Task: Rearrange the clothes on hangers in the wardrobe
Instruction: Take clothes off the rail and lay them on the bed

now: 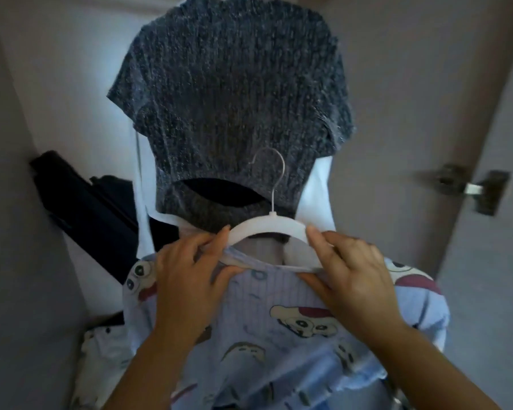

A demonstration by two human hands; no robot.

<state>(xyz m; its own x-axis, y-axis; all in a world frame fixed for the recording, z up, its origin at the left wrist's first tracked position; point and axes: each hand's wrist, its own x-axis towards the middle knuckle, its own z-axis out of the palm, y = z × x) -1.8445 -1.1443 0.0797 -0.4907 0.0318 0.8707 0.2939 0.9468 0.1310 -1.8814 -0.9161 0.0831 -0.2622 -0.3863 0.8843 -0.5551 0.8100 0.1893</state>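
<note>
A white hanger point(268, 226) with a metal hook carries a light blue top printed with cartoon figures point(267, 329), low in the middle of the head view. My left hand point(187, 279) pinches the top's neckline at the hanger's left arm. My right hand point(350, 276) grips the neckline and the hanger's right arm. Behind them hangs a dark grey knitted short-sleeved top point(234, 108), with a white garment point(314, 196) showing at its sides.
The wardrobe's pale walls close in on the left and back. A door with a metal hinge point(468, 187) stands at the right. Dark bags or cases point(83, 202) lean at the lower left, above a pale spotted cloth point(101, 356) on the floor.
</note>
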